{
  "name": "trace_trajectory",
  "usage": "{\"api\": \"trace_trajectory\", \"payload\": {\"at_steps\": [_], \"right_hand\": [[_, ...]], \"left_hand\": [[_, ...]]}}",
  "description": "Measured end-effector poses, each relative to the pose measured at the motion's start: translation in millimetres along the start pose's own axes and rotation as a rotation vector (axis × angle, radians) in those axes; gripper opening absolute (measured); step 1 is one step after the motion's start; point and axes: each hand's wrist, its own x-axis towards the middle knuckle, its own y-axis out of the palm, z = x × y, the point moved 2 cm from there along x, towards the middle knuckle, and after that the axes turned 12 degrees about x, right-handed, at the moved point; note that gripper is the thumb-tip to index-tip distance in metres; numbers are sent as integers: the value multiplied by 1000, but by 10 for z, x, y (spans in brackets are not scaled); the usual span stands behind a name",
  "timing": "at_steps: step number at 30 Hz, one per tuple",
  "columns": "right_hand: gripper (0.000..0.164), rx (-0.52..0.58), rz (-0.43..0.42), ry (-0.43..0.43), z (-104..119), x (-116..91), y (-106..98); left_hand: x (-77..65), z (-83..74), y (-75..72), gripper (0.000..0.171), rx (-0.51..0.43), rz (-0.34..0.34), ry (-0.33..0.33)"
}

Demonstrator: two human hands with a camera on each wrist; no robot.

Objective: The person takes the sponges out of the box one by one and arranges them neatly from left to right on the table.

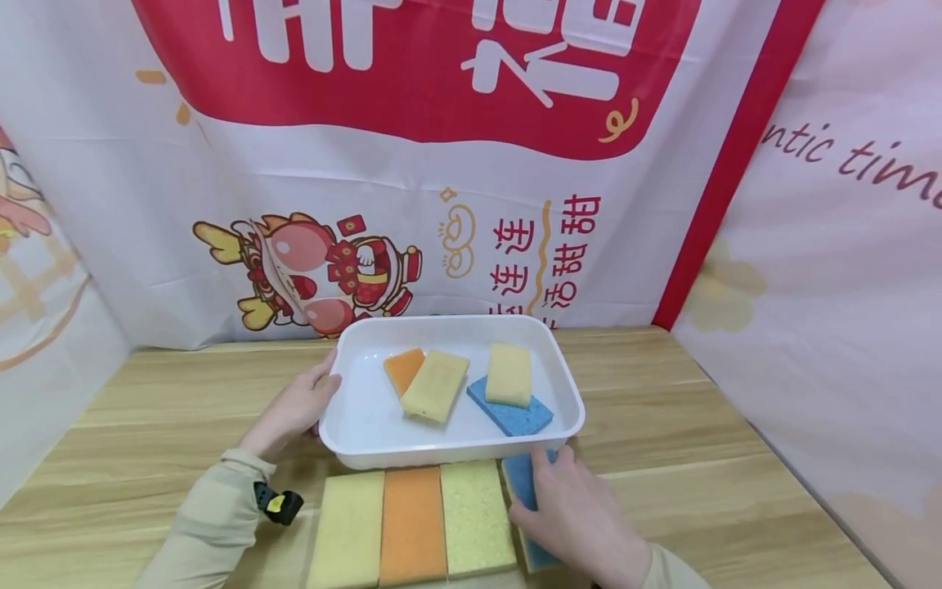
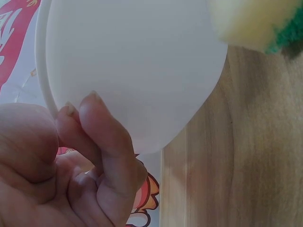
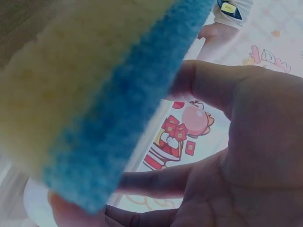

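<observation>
A white tray [image 1: 353,409] stands at the back of the table. My left hand [image 1: 302,401] grips its left rim, with fingertips against the outside wall in the left wrist view. At the tray's front right corner, my right hand [image 1: 581,507] holds a blue-and-yellow scrub sponge [image 3: 109,113]. Its thumb lies at the near side and a fingertip comes round the far end. Left of that sponge, a pale yellow sponge [image 1: 478,515], an orange sponge [image 1: 413,523] and another pale yellow sponge [image 1: 347,528] lie side by side in front of the tray.
Inside the tray, a yellow sponge piece [image 1: 436,384] overlaps an orange piece [image 1: 401,366]. Another yellow piece [image 1: 509,372] lies on a blue piece [image 1: 515,419]. The wood-grain table [image 1: 699,458] runs back to a printed cloth [image 1: 471,180], and cloth also hangs at both sides.
</observation>
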Motion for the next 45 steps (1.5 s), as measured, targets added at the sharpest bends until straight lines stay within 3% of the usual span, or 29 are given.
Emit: {"api": "trace_trajectory", "payload": {"at_steps": [7,19,27,45], "right_hand": [[70,12,-33,-20,7,-1,56],[50,22,-47,-66,-21,17,97],[45,26,-43,-69,-32,33,128],[34,11,-107,-97,-25,26,213]], "left_hand": [[-4,9,-22,59,-11,19,1],[3,2,-15,60,11,18,-6],[6,8,-13,59,-23,16,7],[-7,14,-12,60,-6,18,-7]]}}
